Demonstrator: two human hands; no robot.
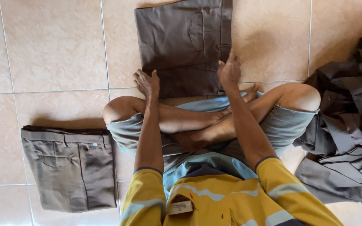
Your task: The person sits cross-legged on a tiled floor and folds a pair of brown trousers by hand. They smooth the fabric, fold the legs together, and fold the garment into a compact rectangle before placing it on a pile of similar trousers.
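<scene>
from your crossed legs [197,125], press the spread, flat left hand [147,83] and right hand [230,71] on the brown trousers' [181,37] near edge on the tiled floor [55,46], smoothing evenly before folding.

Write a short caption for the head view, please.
Seated cross-legged on floor tiles, both hands, left hand and right hand, press on folded brown trousers.

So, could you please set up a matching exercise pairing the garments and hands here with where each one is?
1. folded trousers
2. second folded trousers
3. pile of dark garments
4. left hand

a. heaped on the floor at the person's right
b. on the tiles beside the left knee
c. under both hands, in front
d. on the near left corner of the front trousers

Pairs: 1-c, 2-b, 3-a, 4-d
</scene>
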